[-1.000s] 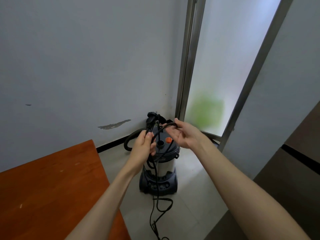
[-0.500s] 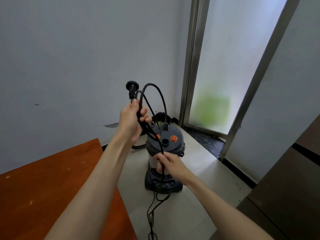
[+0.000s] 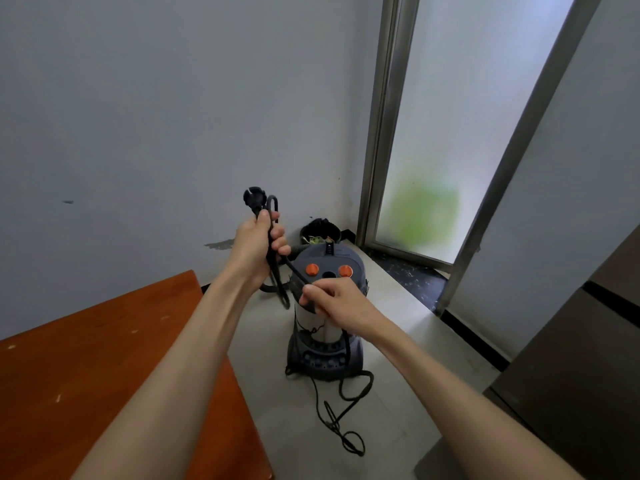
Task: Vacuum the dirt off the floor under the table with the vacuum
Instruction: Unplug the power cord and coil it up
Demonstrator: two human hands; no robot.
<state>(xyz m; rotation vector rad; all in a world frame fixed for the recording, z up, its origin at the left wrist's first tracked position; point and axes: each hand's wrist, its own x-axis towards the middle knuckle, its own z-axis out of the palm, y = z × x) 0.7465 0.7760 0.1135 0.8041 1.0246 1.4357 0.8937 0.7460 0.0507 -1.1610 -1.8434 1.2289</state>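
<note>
A canister vacuum (image 3: pixel 325 355) with a dark lid, two orange knobs and a steel drum stands on the pale floor in the corner. Its black power cord (image 3: pixel 346 410) trails in loops on the floor in front of it. My left hand (image 3: pixel 258 245) grips several folds of the cord above the vacuum, and the plug (image 3: pixel 252 199) sticks up out of my fist. My right hand (image 3: pixel 334 299) pinches the cord just in front of the lid. A stretch of cord runs taut between the two hands. The vacuum's hose (image 3: pixel 268 288) is partly hidden behind my left wrist.
A reddish wooden table (image 3: pixel 86 358) fills the lower left. A small black bin (image 3: pixel 320 230) sits in the corner behind the vacuum. A frosted glass door (image 3: pixel 450 133) with a metal frame stands at the right, with a dark cabinet (image 3: pixel 588 358) at the far right.
My left hand has come down with the plug and the gathered cord. My right hand has risen from the drum to the lid's front. The big raised loop of cord is gone.
</note>
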